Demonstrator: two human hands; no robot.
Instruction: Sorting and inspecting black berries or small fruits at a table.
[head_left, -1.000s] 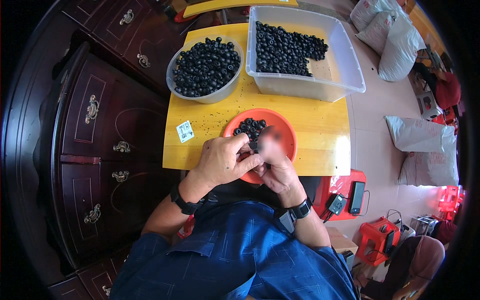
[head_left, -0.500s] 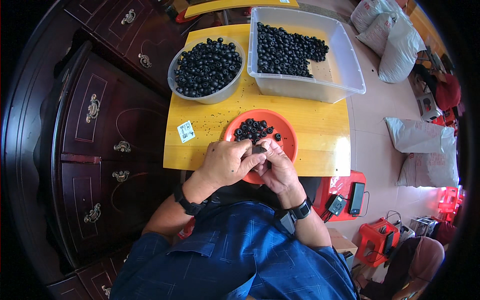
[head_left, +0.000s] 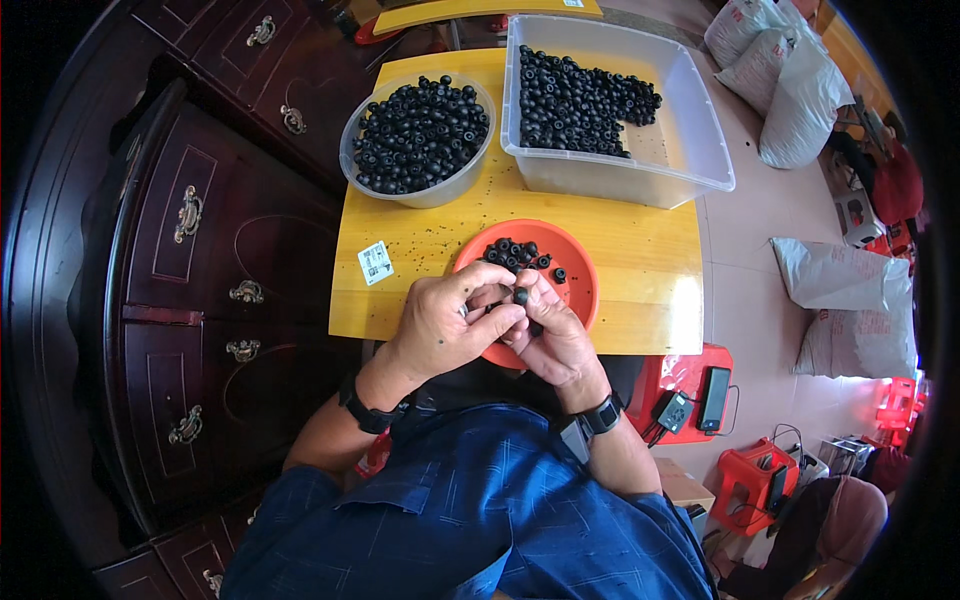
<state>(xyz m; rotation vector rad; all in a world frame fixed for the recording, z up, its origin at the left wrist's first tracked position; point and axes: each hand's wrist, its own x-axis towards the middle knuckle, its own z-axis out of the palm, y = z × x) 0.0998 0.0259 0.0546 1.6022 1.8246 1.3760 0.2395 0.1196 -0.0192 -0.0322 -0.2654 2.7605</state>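
An orange-red round tray (head_left: 581, 265) holds several small black ring-shaped parts (head_left: 516, 250) that look like rubber or plastic caps with a hole. Over its near half my two hands meet. One dark, round piece (head_left: 520, 296) shows between the fingertips. My right hand (head_left: 560, 335) pinches it with the thumb and fingers. My left hand (head_left: 445, 320) is curled against it, its thumb tip just below the piece; whatever lies inside those fingers is hidden.
A yellow table (head_left: 640, 270) carries the tray, a round clear tub (head_left: 430, 197) and a rectangular clear bin (head_left: 620, 178), both with many black parts. A white label (head_left: 376, 263) lies at left. Dark cabinets (head_left: 200, 300) stand left; white sacks (head_left: 850, 330) and red stools (head_left: 745, 485) stand right.
The dark piece looked flat between my fingers before and now shows its round side. My left fingers have spread slightly around it. The view has shifted a little.
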